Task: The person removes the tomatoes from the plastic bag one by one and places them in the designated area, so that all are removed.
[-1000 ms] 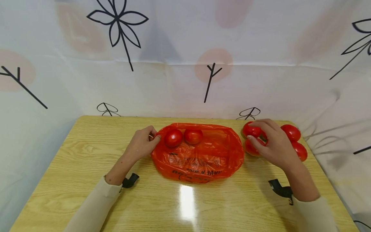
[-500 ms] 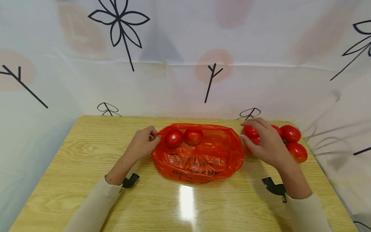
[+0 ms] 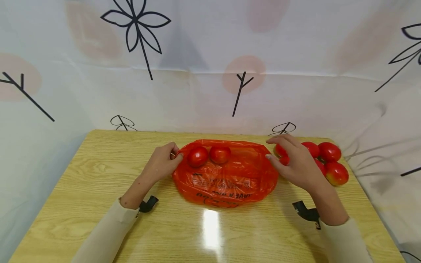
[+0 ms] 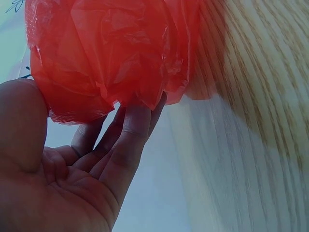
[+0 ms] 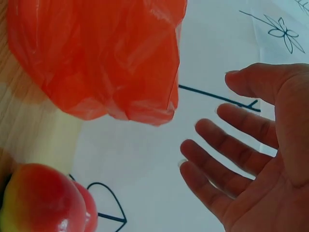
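An orange-red plastic bag [image 3: 240, 171] stands on the table with its mouth wide and print on its wall. Inside, at its left back, sit two shiny red fruits, a left one [image 3: 197, 156] and a right one [image 3: 220, 155]. My left hand [image 3: 161, 162] pinches the bag's left rim between thumb and fingers; the left wrist view shows the crumpled plastic [image 4: 120, 53] above those fingers. Near the bag's right rim is my right hand [image 3: 297, 162], fingers spread and holding nothing. In the right wrist view that hand [image 5: 246, 145] is apart from the bag [image 5: 101, 58].
Several red apples [image 3: 329, 151] lie grouped at the table's back right, partly hidden behind the right hand. One apple [image 5: 46, 200] shows yellow on its side. The wooden table [image 3: 131, 233] meets a patterned cloth [image 3: 197, 98] along its back edge.
My right hand has moved left from over the apples to the bag's right rim, uncovering some apples. My left hand keeps its place on the bag.
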A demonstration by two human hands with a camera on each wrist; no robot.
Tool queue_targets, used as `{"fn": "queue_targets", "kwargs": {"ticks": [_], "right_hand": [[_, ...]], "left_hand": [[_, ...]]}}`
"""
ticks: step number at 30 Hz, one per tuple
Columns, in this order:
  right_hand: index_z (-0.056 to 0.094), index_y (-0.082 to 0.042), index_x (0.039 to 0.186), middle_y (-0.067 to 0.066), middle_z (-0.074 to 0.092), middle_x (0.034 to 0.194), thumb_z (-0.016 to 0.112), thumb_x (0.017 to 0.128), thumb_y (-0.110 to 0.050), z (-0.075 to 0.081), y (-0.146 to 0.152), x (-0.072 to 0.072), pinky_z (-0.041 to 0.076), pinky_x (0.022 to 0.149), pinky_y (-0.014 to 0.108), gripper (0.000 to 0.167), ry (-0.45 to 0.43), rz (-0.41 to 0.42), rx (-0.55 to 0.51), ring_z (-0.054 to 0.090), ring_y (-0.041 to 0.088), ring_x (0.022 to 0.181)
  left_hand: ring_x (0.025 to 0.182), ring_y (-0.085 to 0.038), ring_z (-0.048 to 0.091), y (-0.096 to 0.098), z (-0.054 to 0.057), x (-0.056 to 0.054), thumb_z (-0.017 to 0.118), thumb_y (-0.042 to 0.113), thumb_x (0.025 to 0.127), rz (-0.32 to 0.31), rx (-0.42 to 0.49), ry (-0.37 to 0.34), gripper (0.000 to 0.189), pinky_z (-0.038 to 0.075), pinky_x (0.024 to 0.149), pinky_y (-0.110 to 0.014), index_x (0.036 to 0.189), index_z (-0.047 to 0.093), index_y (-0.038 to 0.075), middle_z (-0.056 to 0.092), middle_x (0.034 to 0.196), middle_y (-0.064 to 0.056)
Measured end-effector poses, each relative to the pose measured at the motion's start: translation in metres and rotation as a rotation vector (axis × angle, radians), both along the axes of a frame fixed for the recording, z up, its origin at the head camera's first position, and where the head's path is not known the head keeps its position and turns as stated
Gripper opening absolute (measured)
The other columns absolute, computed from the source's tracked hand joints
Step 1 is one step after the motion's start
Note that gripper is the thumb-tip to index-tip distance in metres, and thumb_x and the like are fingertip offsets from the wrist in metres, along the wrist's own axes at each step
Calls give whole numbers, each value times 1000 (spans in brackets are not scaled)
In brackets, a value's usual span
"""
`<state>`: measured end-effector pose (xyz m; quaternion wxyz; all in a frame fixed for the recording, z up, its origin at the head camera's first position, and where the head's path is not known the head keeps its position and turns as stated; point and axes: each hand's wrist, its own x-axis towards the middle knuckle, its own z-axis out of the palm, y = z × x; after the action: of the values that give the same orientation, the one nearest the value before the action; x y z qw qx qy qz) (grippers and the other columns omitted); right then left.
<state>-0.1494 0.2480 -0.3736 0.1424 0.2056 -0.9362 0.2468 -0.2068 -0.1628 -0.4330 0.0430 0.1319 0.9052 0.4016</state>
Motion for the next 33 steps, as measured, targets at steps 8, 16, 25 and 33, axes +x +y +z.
{"fn": "queue_targets", "kwargs": {"ticks": [8,16,25,33], "right_hand": [[65,-9,133,7,62,137,82,90,-9,1,-5,1,59,94,57,46,-3,16,3,59,30,125],[66,-8,132,6,62,133,83,89,-9,3,-16,-3,61,90,55,46,-13,71,17,59,26,119],[66,-10,133,4,63,133,81,93,-16,1,-29,-10,59,96,54,43,-37,131,70,64,29,119],[66,-12,134,6,63,133,80,94,-15,0,-40,-14,59,96,55,43,-46,202,71,65,32,118]], "left_hand": [[66,-20,57,0,0,0,63,17,100,-6,-1,-2,8,51,55,-32,98,63,9,68,83,-6],[70,-21,59,0,0,0,63,17,100,1,-3,-1,9,53,57,-32,99,63,8,70,87,-7],[72,-21,61,-1,0,2,63,17,100,-1,9,-9,9,54,59,-32,99,63,8,71,89,-8],[71,-21,61,0,1,1,62,17,100,-7,16,-11,9,54,58,-32,100,64,8,71,89,-7]]}}
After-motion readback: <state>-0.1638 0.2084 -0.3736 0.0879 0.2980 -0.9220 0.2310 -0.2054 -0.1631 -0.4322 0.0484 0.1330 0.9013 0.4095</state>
